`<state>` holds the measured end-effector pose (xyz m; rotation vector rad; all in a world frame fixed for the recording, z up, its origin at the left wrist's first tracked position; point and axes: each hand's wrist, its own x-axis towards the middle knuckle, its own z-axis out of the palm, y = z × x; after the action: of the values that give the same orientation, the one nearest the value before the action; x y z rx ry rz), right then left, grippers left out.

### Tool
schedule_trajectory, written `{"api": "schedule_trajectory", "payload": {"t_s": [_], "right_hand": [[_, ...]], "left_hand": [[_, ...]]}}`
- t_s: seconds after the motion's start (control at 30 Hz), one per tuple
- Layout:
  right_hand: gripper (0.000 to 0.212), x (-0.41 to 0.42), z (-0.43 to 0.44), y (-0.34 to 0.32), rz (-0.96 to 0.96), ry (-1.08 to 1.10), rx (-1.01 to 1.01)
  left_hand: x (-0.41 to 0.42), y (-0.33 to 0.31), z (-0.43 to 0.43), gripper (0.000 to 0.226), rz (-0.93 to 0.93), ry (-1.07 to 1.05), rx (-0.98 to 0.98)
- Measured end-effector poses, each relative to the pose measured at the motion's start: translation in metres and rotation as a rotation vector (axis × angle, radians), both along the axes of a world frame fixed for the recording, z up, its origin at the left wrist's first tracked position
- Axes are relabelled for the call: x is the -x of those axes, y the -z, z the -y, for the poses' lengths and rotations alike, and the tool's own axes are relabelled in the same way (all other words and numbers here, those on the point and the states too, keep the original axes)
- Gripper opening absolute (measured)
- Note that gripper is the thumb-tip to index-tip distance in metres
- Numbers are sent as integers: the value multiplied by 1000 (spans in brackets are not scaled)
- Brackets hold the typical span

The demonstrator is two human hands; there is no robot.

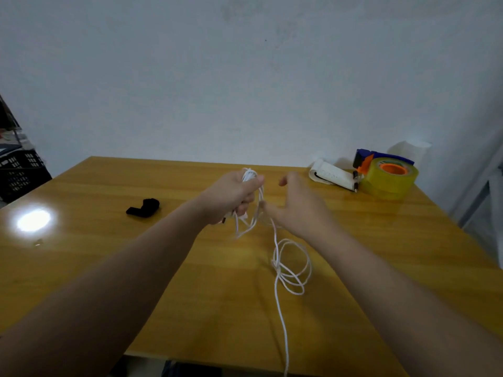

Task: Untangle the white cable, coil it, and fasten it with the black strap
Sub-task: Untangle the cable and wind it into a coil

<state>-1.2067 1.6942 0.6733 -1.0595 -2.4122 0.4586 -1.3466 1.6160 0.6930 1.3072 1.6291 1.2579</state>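
Nearest, slack cable (284, 333) trailing off near edge of table (109, 268), then lying in loose overlapping loops below right hand (296, 210). Higher up, gathered into several turns clenched in left hand (231, 197), raised above wood. Right hand blurred, fingers loosely out beside rising strand; grasping or not, cannot tell. Strap (144, 208) untouched, left of hands, well apart. Tape (389, 180) far right. Likely trouble: pulling next turn through crossed loops and cinching a knot; hanging tail snagging on edge; turns slipping from left fist when reaching for strap.
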Motion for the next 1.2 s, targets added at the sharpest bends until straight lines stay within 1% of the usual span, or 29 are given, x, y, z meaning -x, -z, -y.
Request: {"api": "schedule_trajectory", "payload": {"t_s": [0.03,0.07,0.1,0.13,0.17,0.2,0.23,0.27,0.3,0.37,0.43,0.5,0.57,0.6,0.7,0.73,0.77,0.8,0.83,0.87,0.93,0.97,1.0,1.03,1.07,1.1,1.13,1.17,1.2], "right_hand": [[67,4,2,4,74,-25,97],[70,8,3,8,62,-56,231],[64,12,3,10,-41,-95,417],[51,15,1,9,-188,-128,596],[34,16,-2,7,-320,-142,712],[18,15,-7,3,-394,-152,740],[14,11,-14,-4,-407,-167,699],[20,7,-21,-13,-383,-181,601],[20,2,-28,-24,-362,-204,468],[12,-7,-40,-46,-375,-253,291],[13,-13,-56,-64,-377,-250,158],[14,-22,-80,-69,-437,-114,82],[18,-33,-107,-60,-505,123,45],[21,-36,-117,-50,-488,219,54],[28,-37,-128,-7,-471,403,208],[30,-38,-132,9,-427,492,277],[32,-42,-138,29,-286,571,337],[33,-46,-137,43,-70,613,394],[32,-51,-140,55,106,618,401],[29,-52,-139,59,204,567,419],[18,-44,-128,57,282,440,429],[14,-32,-120,47,302,405,371],[16,-19,-112,36,277,384,265],[23,-6,-102,24,188,346,141],[31,8,-89,9,10,239,92],[37,17,-73,-6,-199,86,127],[42,24,-57,-20,-369,-87,222],[46,30,-45,-27,-429,-231,317],[48,34,-33,-31,-386,-349,355]], "left_hand": [[0,-1,-2,37,61,4,-19],[-1,-3,-5,37,90,5,-30],[-2,-4,-7,37,95,-5,-41],[-1,-6,-9,36,96,-29,-59],[0,-8,-10,35,97,-65,-82],[4,-11,-10,34,88,-107,-100],[10,-16,-8,36,63,-137,-105],[16,-20,-6,39,19,-149,-90],[23,-24,-4,41,-40,-149,-63],[31,-28,-1,45,-143,-159,-16],[36,-28,-2,46,-146,-250,-55],[47,-30,-1,46,22,-402,-179],[65,-31,3,45,227,-582,-282],[72,-29,4,43,292,-677,-303],[77,-21,1,33,461,-941,-365],[77,-19,1,32,548,-1025,-418],[78,-17,1,33,653,-1073,-474],[82,-15,3,35,734,-1056,-517],[85,-12,5,39,759,-970,-528],[86,-8,6,43,748,-850,-509],[79,4,1,45,672,-641,-404],[70,10,-4,45,621,-571,-348],[60,14,-10,45,576,-512,-307],[51,16,-15,46,543,-460,-282],[44,16,-19,47,518,-417,-266],[38,15,-23,48,504,-383,-255],[33,12,-26,48,495,-354,-244],[28,9,-27,49,486,-321,-233],[24,6,-28,48,472,-283,-223]]}}
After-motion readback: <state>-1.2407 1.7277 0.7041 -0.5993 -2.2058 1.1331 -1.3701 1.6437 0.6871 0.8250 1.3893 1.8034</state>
